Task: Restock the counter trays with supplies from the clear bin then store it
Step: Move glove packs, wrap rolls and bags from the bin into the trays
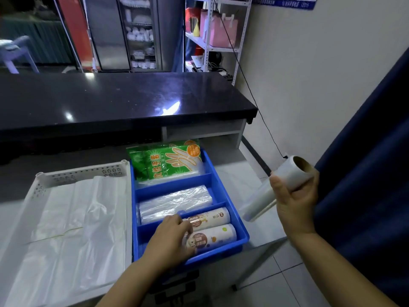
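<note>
A blue divided tray (pixel 223 191) sits on the pale counter. Its far compartment holds a green pack of disposable gloves (pixel 166 161), the middle one a stack of clear plastic bags (pixel 174 202), and the near one two printed rolls (pixel 212 229). My left hand (pixel 174 235) rests in the near compartment with curled fingers on the left ends of the printed rolls. Off the tray's right side, my right hand (pixel 294 196) grips a roll of clear cling film (pixel 287 177) with a cardboard core, held in the air. The clear bin is not in view.
A white perforated tray (pixel 39 187) holding white plastic bags lies left of the blue tray. A raised black countertop (pixel 124 98) runs behind. A dark blue curtain (pixel 365 173) hangs at the right, and a black cable (pixel 254 100) runs down the wall.
</note>
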